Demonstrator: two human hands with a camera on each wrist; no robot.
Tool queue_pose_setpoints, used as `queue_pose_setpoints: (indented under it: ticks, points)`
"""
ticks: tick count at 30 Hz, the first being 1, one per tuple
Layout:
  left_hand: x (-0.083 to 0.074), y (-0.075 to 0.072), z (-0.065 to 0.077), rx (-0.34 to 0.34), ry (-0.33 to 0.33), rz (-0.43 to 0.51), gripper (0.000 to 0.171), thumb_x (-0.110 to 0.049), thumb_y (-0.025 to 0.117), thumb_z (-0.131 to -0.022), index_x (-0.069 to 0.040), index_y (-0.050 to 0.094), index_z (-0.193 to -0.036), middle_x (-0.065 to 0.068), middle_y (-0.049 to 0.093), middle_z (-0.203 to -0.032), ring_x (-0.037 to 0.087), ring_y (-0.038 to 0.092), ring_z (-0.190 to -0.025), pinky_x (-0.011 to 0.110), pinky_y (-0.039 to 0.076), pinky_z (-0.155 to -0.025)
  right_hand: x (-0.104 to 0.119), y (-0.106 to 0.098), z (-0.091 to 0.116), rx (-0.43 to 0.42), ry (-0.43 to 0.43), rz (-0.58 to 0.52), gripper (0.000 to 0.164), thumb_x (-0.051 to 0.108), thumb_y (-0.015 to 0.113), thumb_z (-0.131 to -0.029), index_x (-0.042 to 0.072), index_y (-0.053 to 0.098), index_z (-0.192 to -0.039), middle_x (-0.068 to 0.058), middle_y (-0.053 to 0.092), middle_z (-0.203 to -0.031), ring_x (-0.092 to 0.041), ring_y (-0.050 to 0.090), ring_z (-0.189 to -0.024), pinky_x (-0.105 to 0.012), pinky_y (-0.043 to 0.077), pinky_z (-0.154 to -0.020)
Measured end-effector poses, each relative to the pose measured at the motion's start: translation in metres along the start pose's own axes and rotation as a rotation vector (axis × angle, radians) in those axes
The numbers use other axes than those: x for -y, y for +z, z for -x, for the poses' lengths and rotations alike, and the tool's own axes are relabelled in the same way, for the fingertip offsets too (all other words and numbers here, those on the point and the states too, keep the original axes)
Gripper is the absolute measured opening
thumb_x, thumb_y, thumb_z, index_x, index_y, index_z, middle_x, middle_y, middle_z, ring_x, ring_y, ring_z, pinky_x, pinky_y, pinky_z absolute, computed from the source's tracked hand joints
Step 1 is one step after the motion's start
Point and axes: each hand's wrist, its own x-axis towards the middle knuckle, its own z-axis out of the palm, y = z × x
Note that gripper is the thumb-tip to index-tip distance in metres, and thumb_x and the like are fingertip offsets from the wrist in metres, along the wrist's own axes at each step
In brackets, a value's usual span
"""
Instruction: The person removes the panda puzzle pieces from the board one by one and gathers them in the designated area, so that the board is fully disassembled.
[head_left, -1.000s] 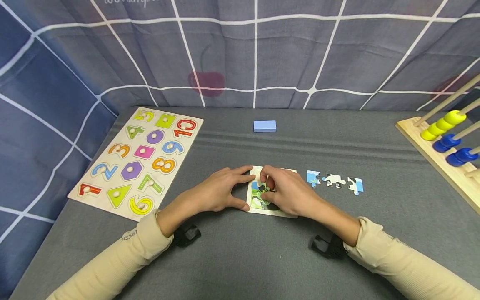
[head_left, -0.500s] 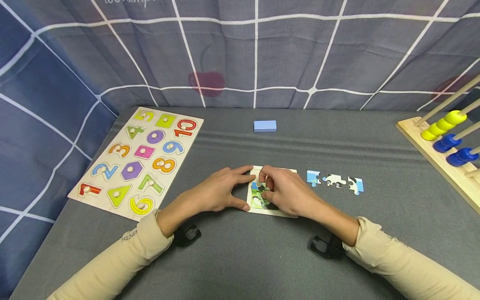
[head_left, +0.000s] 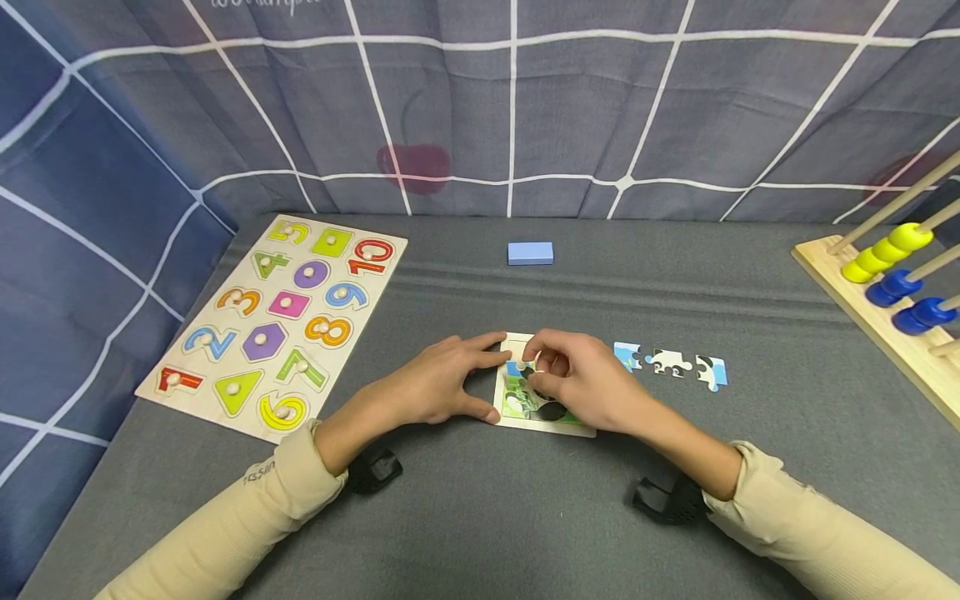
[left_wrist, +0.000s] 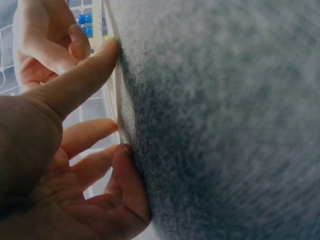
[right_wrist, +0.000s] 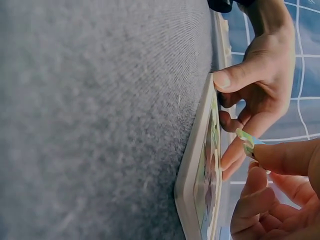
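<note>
My left hand (head_left: 446,379) touches the left edge of a small wooden puzzle board (head_left: 542,427), its thumb and forefinger spread apart along that edge. Over the board, my right hand (head_left: 588,379) pinches a jigsaw piece (right_wrist: 245,141) between thumb and fingers; the right wrist view shows green and blue on it, raised above the board. Pieces with green, blue and black parts lie inside the frame, partly covered by the right hand. Three loose pieces rest to the board's right: a blue one (head_left: 626,356), a white one (head_left: 667,362) and a black, white and blue one (head_left: 711,372).
A large number and shape peg puzzle (head_left: 247,362) lies at the left. Behind the small board sits a blue block (head_left: 530,253). A wooden bead counter (head_left: 847,283) with yellow and blue beads stands at the right. A checked curtain (head_left: 480,108) hangs behind the grey cloth.
My right hand has drawn slightly right and lifted from the board with the jigsaw piece, uncovering more of the picture. The left hand stays in place.
</note>
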Motion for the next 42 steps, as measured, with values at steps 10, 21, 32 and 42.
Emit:
queue_pose_setpoints:
  ticks: [10, 21, 32, 42]
  points:
    - [0.000, 0.001, 0.001, -0.003, -0.002, -0.008, 0.079, -0.037, 0.084, -0.077, -0.013, 0.052, -0.145, 0.005, 0.035, -0.157, 0.032, 0.050, -0.120, 0.045, 0.037, -0.103, -0.005, -0.011, 0.017, -0.015, 0.059, -0.099, 0.013, -0.001, 0.071, -0.085, 0.006, 0.071, -0.097, 0.001, 0.059, -0.075, -0.013, 0.054, -0.063, -0.026, 0.044, -0.057]
    - [-0.001, 0.001, 0.001, 0.007, -0.006, -0.009, 0.078, -0.036, 0.084, -0.078, -0.012, 0.052, -0.145, 0.006, 0.034, -0.158, 0.033, 0.047, -0.125, 0.047, 0.033, -0.106, -0.013, -0.026, 0.042, -0.066, 0.104, -0.137, 0.014, 0.004, 0.076, -0.084, 0.007, 0.071, -0.096, 0.000, 0.060, -0.074, -0.011, 0.051, -0.059, -0.025, 0.041, -0.054]
    - [-0.002, 0.001, 0.000, 0.014, -0.014, -0.010, 0.078, -0.036, 0.084, -0.078, -0.012, 0.052, -0.145, 0.005, 0.033, -0.158, 0.033, 0.046, -0.126, 0.047, 0.032, -0.107, -0.028, -0.047, 0.068, -0.144, 0.141, -0.102, 0.013, 0.006, 0.075, -0.086, 0.007, 0.070, -0.098, -0.002, 0.062, -0.076, -0.011, 0.054, -0.058, -0.024, 0.043, -0.056]
    - [-0.002, 0.000, 0.000, 0.016, -0.008, -0.014, 0.078, -0.036, 0.083, -0.079, -0.011, 0.052, -0.145, 0.006, 0.032, -0.158, 0.033, 0.047, -0.123, 0.046, 0.034, -0.106, -0.041, -0.058, 0.079, -0.172, 0.145, 0.057, 0.015, 0.000, 0.076, -0.082, 0.005, 0.072, -0.096, 0.003, 0.063, -0.073, -0.008, 0.052, -0.055, -0.022, 0.041, -0.054]
